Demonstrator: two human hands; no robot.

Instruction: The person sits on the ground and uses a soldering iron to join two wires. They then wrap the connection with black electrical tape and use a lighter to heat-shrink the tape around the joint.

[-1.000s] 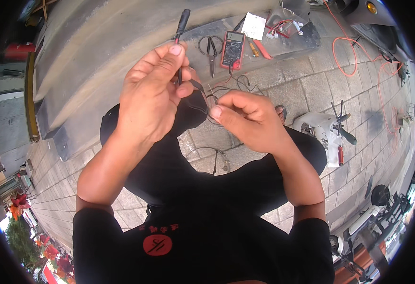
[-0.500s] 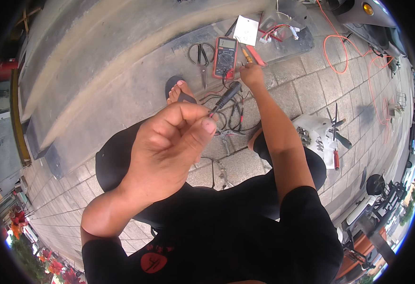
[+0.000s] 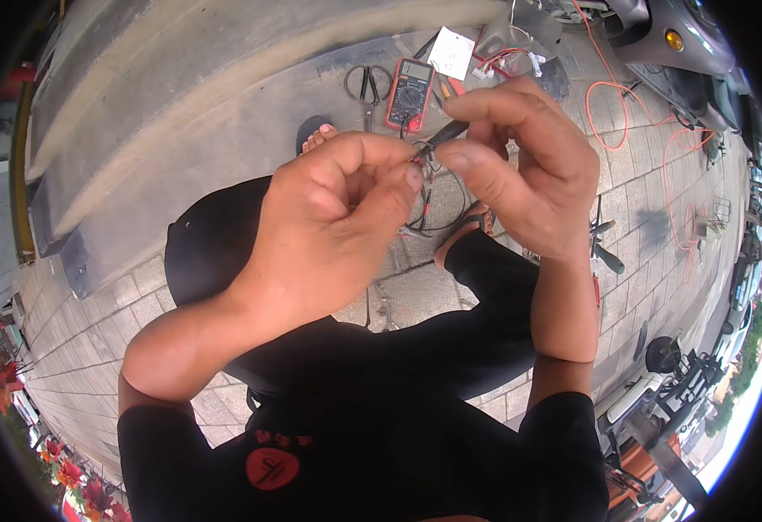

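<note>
My left hand (image 3: 329,222) pinches a black cable connector (image 3: 444,135) and its thin wire between thumb and fingertips. My right hand (image 3: 533,174) curls around the connector's upper end, index finger above and thumb below; whether it holds anything else is hidden. Beyond them a red multimeter (image 3: 411,92) lies beside black-handled scissors (image 3: 367,83), a white paper (image 3: 451,54), a yellow-handled tool (image 3: 444,89) and a bundle of white-plugged wires (image 3: 511,63). Test leads (image 3: 446,222) loop beneath my hands on the paving.
A concrete step (image 3: 163,104) spans the upper left. An orange cable (image 3: 603,139) winds over paving beside a parked vehicle (image 3: 677,61) at upper right. Dark-handled tools (image 3: 607,257) lie behind my right forearm. Scooters (image 3: 659,409) stand at lower right, red flowers (image 3: 72,474) at lower left.
My right hand has come back from beside the multimeter up to the connector. My left hand has moved slightly up and right since half a second ago, still pinching it.
</note>
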